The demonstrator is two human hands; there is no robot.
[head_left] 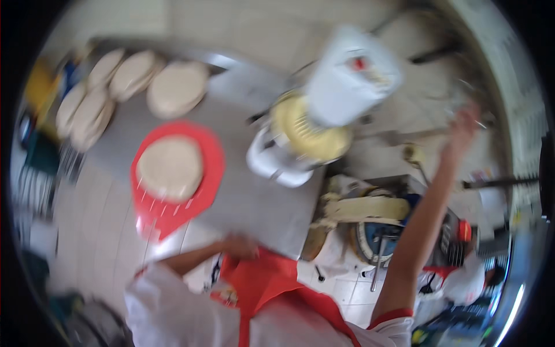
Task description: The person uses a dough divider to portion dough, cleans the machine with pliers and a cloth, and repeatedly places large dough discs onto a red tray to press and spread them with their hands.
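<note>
My right arm stretches up to the far right, where my right hand (461,130) reaches to hanging utensils by the wall; motion blurs its fingers. Close to my red apron (260,272), at the near edge of the steel table (248,202), is my left hand (240,246), also blurred. Left of centre, a red paddle-shaped board (211,168) bears a pale, flat, round dough piece (170,168). Behind it sits a round stack of similar pieces (176,88), with more folded or leaning pale rounds (136,75) at the far left.
A white tabletop machine (352,75) with a yellowish round part (306,130) stands at the table's right. Beyond the edge is other equipment with a pale elongated top (370,209). A ladle-like utensil (413,153) hangs nearby. Another person (465,280) works at the lower right.
</note>
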